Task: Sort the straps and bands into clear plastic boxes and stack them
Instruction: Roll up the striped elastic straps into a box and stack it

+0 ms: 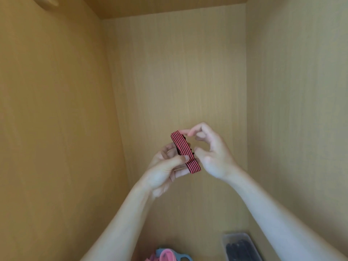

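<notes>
Inside a wooden cupboard, a person holds a folded red-and-black striped strap up between both hands, high above and to the left of a clear plastic box on the cupboard floor. The left hand grips the strap's lower half, thumb pressed across the front and fingers curled behind. The right hand pinches it more lightly, a fingertip on the top end and the thumb against the edge lower down.

The strap stands steeply, its long axis running from upper left to lower right, so the lower end points roughly toward the box. The box already holds dark pieces, too blurred to identify. It lies under the right forearm, which makes the right hand the nearer one for a drop. A loose heap of pink and blue bands sits to the left of the box, between the forearms. Whether this strap belongs in that box cannot be told from here.
</notes>
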The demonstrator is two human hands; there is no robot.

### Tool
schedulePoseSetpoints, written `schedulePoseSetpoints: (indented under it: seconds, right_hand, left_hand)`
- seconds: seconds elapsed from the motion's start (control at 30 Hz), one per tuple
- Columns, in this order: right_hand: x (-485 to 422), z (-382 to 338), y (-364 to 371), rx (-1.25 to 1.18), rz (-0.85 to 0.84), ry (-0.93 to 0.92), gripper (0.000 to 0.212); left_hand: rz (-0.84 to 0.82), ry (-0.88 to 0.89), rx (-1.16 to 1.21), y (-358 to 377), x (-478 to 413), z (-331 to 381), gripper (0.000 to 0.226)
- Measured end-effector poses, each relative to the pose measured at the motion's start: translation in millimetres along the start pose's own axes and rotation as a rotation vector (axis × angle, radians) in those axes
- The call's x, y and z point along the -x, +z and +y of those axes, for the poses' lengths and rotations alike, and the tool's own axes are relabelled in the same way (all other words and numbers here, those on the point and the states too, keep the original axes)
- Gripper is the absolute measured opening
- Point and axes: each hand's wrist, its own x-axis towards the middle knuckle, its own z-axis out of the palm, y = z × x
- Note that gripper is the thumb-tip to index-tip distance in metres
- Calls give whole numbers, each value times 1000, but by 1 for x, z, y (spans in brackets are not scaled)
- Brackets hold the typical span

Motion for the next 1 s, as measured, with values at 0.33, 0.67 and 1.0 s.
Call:
schedulePoseSetpoints:
  seconds: [0.33, 0.67, 1.0]
  right_hand:
    - [-4, 9, -16, 60, -91, 195, 49]
    - [35, 46, -3, 332, -113, 232, 56]
    - [143, 90, 26, 38, 110, 395, 57]
  left_hand:
    - [-121, -21, -158, -1, -2, -8, 93]
    - [-25, -84, -474, -9, 1, -39, 59]
    - [-60, -202, -703, -4, 47, -115, 62]
